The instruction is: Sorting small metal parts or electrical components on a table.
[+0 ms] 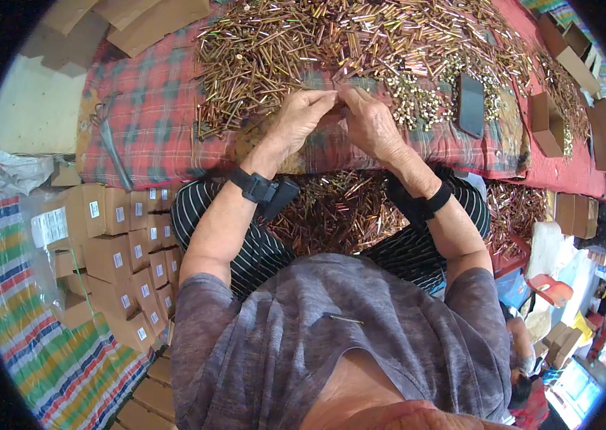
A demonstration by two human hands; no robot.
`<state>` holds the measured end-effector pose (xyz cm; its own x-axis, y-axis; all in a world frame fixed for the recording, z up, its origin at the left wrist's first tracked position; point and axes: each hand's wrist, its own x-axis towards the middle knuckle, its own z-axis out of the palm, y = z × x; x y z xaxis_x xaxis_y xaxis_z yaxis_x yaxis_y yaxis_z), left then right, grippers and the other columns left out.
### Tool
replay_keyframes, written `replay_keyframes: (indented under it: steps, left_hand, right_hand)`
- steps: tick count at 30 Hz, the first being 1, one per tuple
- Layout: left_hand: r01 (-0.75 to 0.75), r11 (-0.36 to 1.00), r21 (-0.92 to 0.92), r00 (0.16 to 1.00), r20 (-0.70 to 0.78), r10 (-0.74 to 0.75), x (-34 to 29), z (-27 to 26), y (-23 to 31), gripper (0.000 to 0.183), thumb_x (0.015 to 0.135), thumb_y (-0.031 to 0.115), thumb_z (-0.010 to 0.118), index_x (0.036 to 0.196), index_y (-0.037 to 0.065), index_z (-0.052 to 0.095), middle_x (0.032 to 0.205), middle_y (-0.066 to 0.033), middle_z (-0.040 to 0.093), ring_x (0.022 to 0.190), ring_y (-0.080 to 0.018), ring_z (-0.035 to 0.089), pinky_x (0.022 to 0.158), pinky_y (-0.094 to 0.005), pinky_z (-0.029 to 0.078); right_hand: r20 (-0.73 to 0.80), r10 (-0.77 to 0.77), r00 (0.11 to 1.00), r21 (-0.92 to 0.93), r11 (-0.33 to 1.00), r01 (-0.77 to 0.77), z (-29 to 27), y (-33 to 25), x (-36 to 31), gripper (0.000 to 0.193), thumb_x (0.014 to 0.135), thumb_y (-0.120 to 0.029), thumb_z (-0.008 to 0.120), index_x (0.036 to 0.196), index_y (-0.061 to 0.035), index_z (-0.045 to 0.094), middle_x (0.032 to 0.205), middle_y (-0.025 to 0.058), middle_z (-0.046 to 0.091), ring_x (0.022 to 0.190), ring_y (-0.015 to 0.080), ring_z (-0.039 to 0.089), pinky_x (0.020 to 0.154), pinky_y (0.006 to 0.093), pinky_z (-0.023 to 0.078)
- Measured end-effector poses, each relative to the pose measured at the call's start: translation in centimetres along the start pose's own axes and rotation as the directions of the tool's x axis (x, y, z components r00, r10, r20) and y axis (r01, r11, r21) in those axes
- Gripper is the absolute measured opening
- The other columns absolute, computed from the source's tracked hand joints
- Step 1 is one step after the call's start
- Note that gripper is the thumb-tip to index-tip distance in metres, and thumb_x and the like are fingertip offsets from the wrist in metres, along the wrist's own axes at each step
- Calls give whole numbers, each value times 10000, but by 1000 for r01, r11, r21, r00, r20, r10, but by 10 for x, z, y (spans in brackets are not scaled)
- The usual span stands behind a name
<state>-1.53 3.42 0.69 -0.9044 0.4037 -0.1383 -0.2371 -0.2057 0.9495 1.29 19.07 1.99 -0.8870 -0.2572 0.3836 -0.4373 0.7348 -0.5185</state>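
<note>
My left hand [301,118] and my right hand [373,127] meet over the near side of a cloth-covered table [159,136]. Both are closed, thumbs and fingers pinched together with the fingertips almost touching. Whatever small piece lies between the fingers is too hidden to name. Just beyond them spreads a big heap of thin copper- and gold-coloured metal tubes [418,36]. Beside my right hand lies a scatter of small pale gold cap-like pieces [414,104].
A dark phone [471,106] lies among the small pieces at right. A long-handled metal tool [111,147] rests at the table's left. More tubes [339,215] fill the space between my knees. Stacked cardboard boxes [113,258] stand left; open boxes [547,125] sit right.
</note>
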Motion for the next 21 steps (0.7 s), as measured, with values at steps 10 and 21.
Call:
replay_keyframes:
  steps: [10,21]
  left_hand:
    - [207,963,-172,973,-71,-222,2,-9,-4,120,844,141,595,897,35,612,716,23,555,596,-28,477,486,-141,348]
    - [143,986,-86,985,-87,-151,-2,-6,2,151,833,187,619,886,47,605,700,46,518,616,-30,455,530,-159,353]
  right_hand:
    - [152,390,908,-379,872,-311,-19,76,1,171,754,-197,584,854,-68,636,786,164,633,742,336,615,671,430,488]
    - [71,390,918,119,910,-396,-14,44,7,223,817,-221,573,853,-1,593,738,193,602,612,301,593,557,382,463]
